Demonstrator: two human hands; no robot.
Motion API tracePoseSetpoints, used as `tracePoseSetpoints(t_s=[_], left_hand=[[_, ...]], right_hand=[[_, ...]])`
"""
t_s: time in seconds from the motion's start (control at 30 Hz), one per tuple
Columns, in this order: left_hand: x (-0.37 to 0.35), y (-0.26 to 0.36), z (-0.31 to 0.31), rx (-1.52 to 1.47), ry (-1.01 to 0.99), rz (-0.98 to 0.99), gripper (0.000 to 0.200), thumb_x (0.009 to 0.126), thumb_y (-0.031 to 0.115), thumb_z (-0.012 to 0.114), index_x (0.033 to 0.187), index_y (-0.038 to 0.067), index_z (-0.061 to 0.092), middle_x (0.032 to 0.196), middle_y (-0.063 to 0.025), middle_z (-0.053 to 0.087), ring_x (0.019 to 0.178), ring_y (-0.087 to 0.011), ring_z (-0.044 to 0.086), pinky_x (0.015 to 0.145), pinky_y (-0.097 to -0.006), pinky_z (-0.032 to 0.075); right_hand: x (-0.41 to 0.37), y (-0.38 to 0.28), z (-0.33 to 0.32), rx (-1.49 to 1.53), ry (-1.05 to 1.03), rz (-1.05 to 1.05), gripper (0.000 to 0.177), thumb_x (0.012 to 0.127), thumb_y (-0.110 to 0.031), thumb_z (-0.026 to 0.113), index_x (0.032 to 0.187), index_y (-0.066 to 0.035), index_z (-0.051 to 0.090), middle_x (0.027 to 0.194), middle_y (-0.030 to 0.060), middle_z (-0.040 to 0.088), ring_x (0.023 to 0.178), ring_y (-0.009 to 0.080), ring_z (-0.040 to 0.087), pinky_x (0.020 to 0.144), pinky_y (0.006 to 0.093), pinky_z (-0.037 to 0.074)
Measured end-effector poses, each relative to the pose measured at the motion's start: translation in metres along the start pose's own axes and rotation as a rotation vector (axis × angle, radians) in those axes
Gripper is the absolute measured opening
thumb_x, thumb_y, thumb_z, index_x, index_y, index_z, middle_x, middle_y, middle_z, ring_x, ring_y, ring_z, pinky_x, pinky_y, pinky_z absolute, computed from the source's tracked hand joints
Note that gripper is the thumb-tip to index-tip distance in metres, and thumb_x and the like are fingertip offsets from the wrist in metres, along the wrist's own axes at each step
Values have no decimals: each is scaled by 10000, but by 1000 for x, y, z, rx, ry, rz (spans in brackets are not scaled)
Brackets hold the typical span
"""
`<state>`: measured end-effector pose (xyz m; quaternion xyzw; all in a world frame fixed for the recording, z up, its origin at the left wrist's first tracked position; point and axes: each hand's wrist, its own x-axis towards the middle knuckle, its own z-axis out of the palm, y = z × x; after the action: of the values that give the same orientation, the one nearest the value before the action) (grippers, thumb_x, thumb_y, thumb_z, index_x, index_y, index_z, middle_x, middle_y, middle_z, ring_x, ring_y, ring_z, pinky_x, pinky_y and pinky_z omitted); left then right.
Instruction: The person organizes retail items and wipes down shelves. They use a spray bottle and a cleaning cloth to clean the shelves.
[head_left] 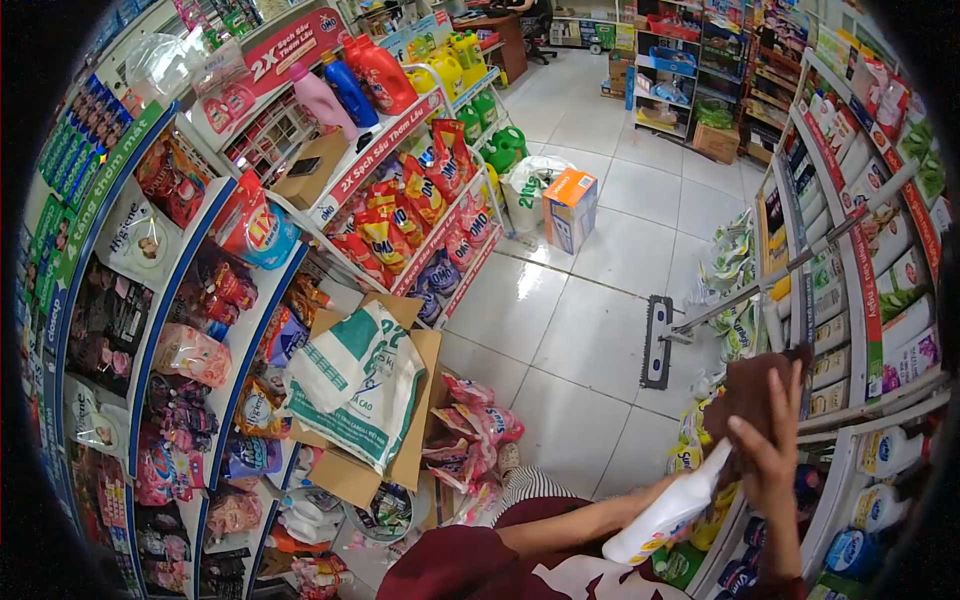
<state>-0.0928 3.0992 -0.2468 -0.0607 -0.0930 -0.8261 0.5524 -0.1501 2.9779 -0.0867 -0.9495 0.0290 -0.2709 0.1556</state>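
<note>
A white plastic bottle [660,518] with a coloured label is held tilted near the right-hand shelves, its narrow neck pointing up and right. My left hand is mostly hidden behind this bottle; the left forearm [590,518] reaches across to it and the hand appears to grip it. Against the bottle's top end lies a brown cloth [738,398]. My right hand [768,445] holds that cloth, fingers stretched upward along it. Yellow packs [692,440] on the low shelf sit just behind the bottle and cloth.
A long-handled floor brush [655,342] leans from the tiles toward the right shelves. On the left, an open carton [425,385] bears a white-and-green sack [360,380], with pink packs [475,430] beside it. An orange box [571,210] stands on the floor ahead.
</note>
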Motion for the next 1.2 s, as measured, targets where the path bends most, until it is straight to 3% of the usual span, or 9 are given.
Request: tracePoseSetpoints(t_s=[0.23,0.3,0.47,0.53,0.6,0.73,0.93,1.13,1.2], left_hand=[[-22,33,10,202,533,291,434,890,462,358,1085,85,449,940,-91,560,821,-173,563,674,-296,464],[-29,37,8,226,633,341,451,892,468,348,1128,94,436,970,-73,556,845,-159,554,698,-287,458],[-32,10,-2,291,737,330,508,897,485,324,1237,116,401,1045,-27,546,907,-123,533,758,-264,441],[-32,-5,-11,339,743,282,534,899,492,314,1281,125,388,1075,-9,543,932,-109,525,782,-254,434],[-18,-2,28,394,917,280,481,894,492,307,1166,130,468,873,9,547,709,-92,519,624,-219,425],[-20,13,35,419,946,470,460,880,494,325,1097,131,505,832,9,557,707,-88,522,613,-224,427],[-46,29,22,383,934,616,438,877,455,333,1033,88,513,901,-28,555,789,-121,534,694,-250,438],[-45,4,36,1048,898,615,400,892,360,328,1075,49,499,966,-76,561,873,-163,535,768,-287,426],[-43,0,37,1260,894,626,389,897,329,326,1090,36,494,988,-92,563,902,-177,536,792,-300,422]], right_hand=[[-55,-51,46,401,-269,104,478,702,-234,662,1162,-156,560,1376,232,265,1268,451,226,987,522,239],[-67,-50,54,524,-429,107,480,840,-396,492,1252,-150,466,1396,279,148,1283,470,144,1014,524,173],[-65,-9,90,568,-99,32,578,844,-341,471,1371,-239,259,1434,230,44,1310,434,72,1034,492,138],[-49,-8,87,835,138,332,719,794,-230,514,1397,-118,137,1436,199,75,1305,334,155,1040,423,180],[-33,-21,90,1198,456,534,717,788,-158,492,1376,-6,111,1370,157,236,1214,218,295,1023,356,228],[-69,-37,88,1149,-24,893,568,797,-178,476,1296,18,288,1290,190,365,1215,275,319,1020,391,226],[-105,-69,96,602,-164,237,695,726,-374,631,1302,-86,373,1394,196,202,1282,433,159,976,622,115],[-117,-55,104,287,-133,-78,571,689,-391,686,1219,-266,512,1430,126,166,1311,397,121,976,602,160],[-104,-49,101,462,-24,80,796,684,-354,692,1345,-148,298,1411,227,132,1302,417,134,1001,539,178]])
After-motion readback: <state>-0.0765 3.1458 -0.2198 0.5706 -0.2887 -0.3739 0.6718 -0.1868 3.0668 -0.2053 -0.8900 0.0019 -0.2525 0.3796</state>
